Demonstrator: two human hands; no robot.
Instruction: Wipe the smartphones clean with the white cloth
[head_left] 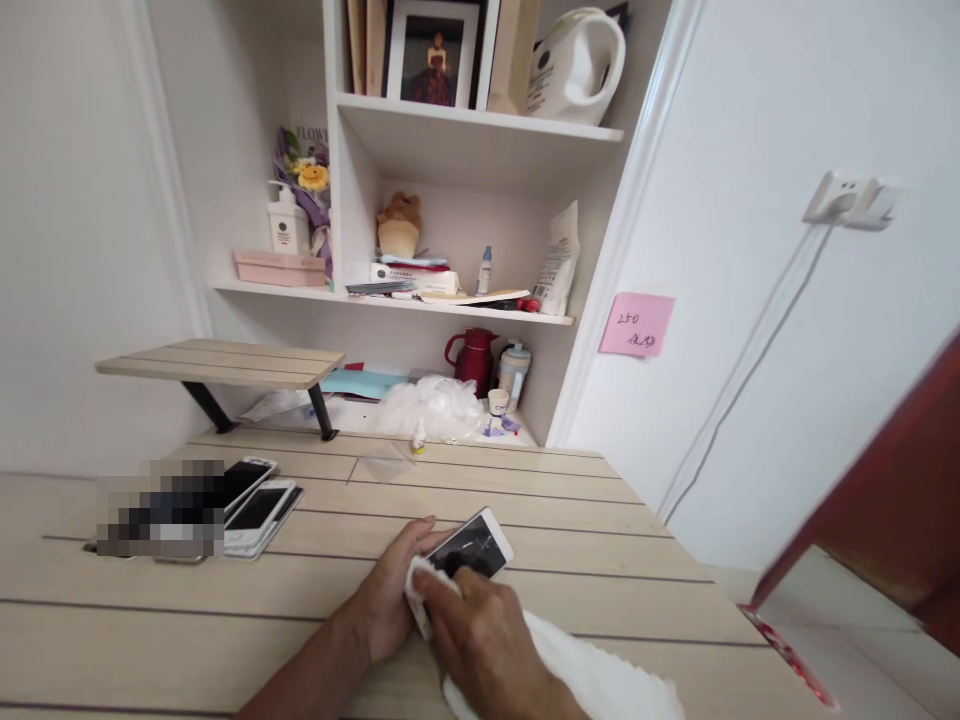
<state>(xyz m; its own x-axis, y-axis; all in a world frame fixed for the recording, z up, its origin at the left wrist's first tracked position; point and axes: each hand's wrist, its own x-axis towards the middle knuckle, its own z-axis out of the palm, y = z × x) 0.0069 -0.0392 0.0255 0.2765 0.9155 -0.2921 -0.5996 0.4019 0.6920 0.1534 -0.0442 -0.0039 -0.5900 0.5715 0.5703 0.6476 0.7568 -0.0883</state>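
Observation:
A white phone [487, 545] with a dark screen lies tilted in my left hand [390, 590], whose fingers go behind it and whose thumb is at its upper edge. My right hand [480, 630] presses a bunched white cloth [592, 670] against the lower left end of the phone. The rest of the cloth trails under my right wrist onto the wooden table [660, 600]. Both hands are just above the tabletop, near its front.
Several phones [259, 512] lie at the left, partly blurred out. Behind them stands a small raised shelf [217, 362] on black legs. A small bottle [418, 437] and a clear plastic bag [384, 462] are at the back, before a shelf unit [480, 125].

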